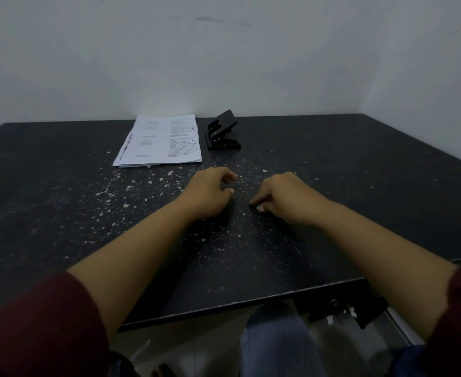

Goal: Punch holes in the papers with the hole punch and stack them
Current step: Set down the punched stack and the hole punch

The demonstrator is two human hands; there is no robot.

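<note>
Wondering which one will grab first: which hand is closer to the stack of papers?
Left. The left hand lies on the near side of the stack of papers, off its right corner; the right hand lies farther right, beyond the left hand.

The dark table (pixel 360 186), scattered with white flecks (pixel 169 174), bears papers (pixel 158 142) near its far edge, a hole punch (pixel 222 133) just beside them toward the right edge; left hand (pixel 210 194) and right hand (pixel 281 197) rest mid-table

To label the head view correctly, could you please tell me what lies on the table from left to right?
The papers → hole punch → right hand. The left hand is left out: it sits below the gap between papers and hole punch and overlaps both.
</note>
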